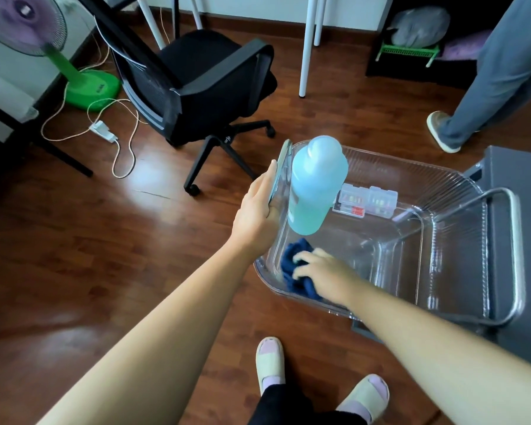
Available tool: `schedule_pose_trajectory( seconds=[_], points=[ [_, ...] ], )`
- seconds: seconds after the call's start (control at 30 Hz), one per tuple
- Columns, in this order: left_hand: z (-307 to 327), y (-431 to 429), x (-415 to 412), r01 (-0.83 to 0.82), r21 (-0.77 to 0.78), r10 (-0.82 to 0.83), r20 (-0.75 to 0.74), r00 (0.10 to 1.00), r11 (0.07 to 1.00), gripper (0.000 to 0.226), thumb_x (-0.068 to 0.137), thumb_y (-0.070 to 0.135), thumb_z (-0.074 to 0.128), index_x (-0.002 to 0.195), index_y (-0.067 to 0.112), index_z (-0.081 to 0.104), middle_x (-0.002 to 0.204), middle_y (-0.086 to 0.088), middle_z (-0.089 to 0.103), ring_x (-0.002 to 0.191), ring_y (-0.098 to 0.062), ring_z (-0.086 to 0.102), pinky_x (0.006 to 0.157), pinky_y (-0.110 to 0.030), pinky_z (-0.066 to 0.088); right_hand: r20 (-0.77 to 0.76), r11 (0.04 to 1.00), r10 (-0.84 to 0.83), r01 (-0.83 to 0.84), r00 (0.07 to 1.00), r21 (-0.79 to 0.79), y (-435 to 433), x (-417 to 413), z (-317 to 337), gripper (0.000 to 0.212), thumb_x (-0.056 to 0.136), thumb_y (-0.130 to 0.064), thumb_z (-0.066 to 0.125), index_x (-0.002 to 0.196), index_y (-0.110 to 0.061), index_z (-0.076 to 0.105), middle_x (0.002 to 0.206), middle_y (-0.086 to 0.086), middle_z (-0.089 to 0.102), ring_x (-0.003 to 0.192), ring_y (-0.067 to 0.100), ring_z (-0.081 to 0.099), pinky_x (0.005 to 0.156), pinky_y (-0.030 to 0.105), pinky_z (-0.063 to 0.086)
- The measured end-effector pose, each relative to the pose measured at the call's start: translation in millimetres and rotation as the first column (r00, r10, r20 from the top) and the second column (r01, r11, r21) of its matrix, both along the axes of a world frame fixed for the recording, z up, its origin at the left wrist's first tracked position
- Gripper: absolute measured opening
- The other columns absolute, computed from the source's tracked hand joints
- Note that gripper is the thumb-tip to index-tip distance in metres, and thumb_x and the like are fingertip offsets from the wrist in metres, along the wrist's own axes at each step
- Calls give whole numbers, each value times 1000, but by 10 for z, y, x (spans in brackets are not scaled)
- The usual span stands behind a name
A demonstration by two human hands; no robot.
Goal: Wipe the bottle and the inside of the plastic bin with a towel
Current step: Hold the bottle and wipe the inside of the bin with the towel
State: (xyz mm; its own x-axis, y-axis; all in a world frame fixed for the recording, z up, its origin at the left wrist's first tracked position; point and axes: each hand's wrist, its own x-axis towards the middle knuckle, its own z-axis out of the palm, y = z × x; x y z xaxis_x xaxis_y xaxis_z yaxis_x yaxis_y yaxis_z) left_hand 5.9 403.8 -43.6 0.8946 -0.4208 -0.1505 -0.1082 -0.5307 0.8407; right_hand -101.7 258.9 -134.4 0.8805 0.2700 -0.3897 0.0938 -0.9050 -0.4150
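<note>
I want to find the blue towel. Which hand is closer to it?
The right hand. It rests on the blue towel, pressing it inside the clear bin at the near corner. The left hand is farther up, gripping the bin's rim beside the bottle.

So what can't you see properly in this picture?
All in the head view:
- Bottle: label faces away, and its base is blurred.
- Right hand: fingertips buried in the towel.
- Left hand: fingers hidden behind the bin wall it grips.
- Small clear boxes: contents too small to name.
- Fan: cut off by the left edge.
</note>
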Motion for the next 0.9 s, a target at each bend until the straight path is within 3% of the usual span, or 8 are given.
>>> schedule_pose_trajectory(
  seconds=[0.13,0.27,0.4,0.47,0.57,0.67,0.8,0.9],
  points=[
    [-33,4,21,12,31,-12,25,1000,999,55,99,30,32,147,42,9,155,14,20,142,-11,18,113,-33,20,51,1000,-24,25,998,-18,273,261,-173,53,86,2,46,127,-31,54,151,-10,35,118,28,43,83,41,49],
    [-56,14,28,28,36,-30,41,999,999,57,98,24,33,148,40,10,156,13,20,142,-10,17,109,-27,16,2,987,-156,156,988,40,-244,1,-207,55,78,2,49,118,-35,56,143,-13,46,116,25,45,84,36,47],
    [-43,-1,25,24,24,-25,28,999,999,58,94,32,31,146,45,10,155,17,21,141,-7,19,111,-30,18,-59,934,-343,334,937,-124,-845,-329,-102,62,74,12,42,108,-39,51,149,-24,34,125,22,38,73,37,46],
    [-43,1,18,18,4,-18,23,1000,1000,58,92,36,31,145,47,10,153,19,21,141,-4,18,111,-29,18,-53,915,-387,376,921,-144,-869,-382,-52,61,71,13,41,104,-38,51,149,-25,35,122,20,38,72,33,42],
    [-71,32,27,8,-3,-8,18,1000,1000,57,93,34,32,144,49,10,153,21,21,141,-4,18,113,-32,19,-14,943,-324,322,946,-82,-599,-302,-41,47,72,6,49,101,-30,55,146,-21,41,116,21,42,73,30,37],
    [-80,39,36,13,9,-13,23,1000,1000,57,93,34,32,143,50,10,152,23,21,140,-1,17,111,-30,18,20,948,-312,313,950,-54,-396,-163,-92,46,71,11,41,98,-24,55,147,-16,42,110,24,45,67,29,34],
    [-59,-27,12,20,0,-20,41,999,1000,57,94,34,32,146,44,11,142,30,21,133,7,16,105,-22,15,39,886,-448,450,893,-117,-421,-16,-111,51,72,15,39,102,-25,49,155,-13,31,121,28,41,68,32,40],
    [-52,-47,11,18,-23,-17,32,999,1000,56,97,31,34,149,38,12,142,29,21,133,8,16,106,-20,15,27,886,-448,448,894,-118,-463,84,-106,50,73,15,38,104,-23,49,157,-10,27,129,32,36,81,40,46]
  ],
)
